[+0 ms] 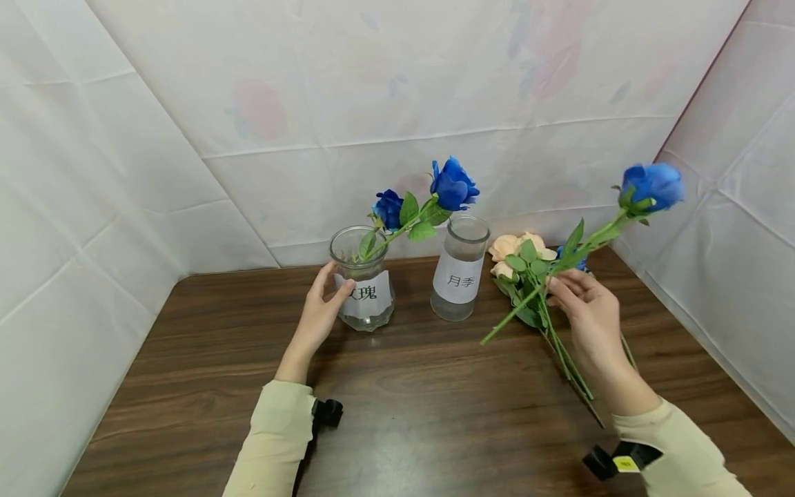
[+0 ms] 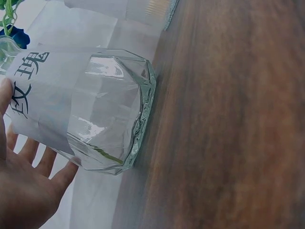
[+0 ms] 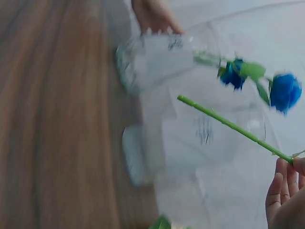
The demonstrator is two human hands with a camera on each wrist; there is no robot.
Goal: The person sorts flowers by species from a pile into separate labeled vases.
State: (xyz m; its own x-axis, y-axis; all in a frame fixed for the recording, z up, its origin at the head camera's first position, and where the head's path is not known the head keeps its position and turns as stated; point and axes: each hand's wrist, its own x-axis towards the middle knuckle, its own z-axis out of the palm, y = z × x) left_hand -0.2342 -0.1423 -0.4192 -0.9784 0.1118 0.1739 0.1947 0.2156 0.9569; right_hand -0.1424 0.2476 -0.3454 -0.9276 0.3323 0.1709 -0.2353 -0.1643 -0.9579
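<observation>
My left hand point(image 1: 319, 310) holds the near left side of a faceted glass jar point(image 1: 366, 322), thumb across its white label and fingers round behind. In the left wrist view a green stem end point(image 2: 107, 155) shows inside the jar point(image 2: 114, 100). Two blue roses point(image 1: 455, 185) lean out of it to the right. My right hand point(image 1: 590, 310) pinches the stem of another blue rose point(image 1: 655, 188), its bloom up to the right. The cut end of that stem point(image 3: 228, 123) points down left, free in the air.
A straight glass vase point(image 1: 453, 309) with a white label stands right of the jar. Behind and below my right hand lie peach roses point(image 1: 506, 247) and another blue bloom, stems point(image 1: 568, 366) toward me. White cloth point(image 1: 348, 83) encloses the wooden table point(image 1: 397, 428).
</observation>
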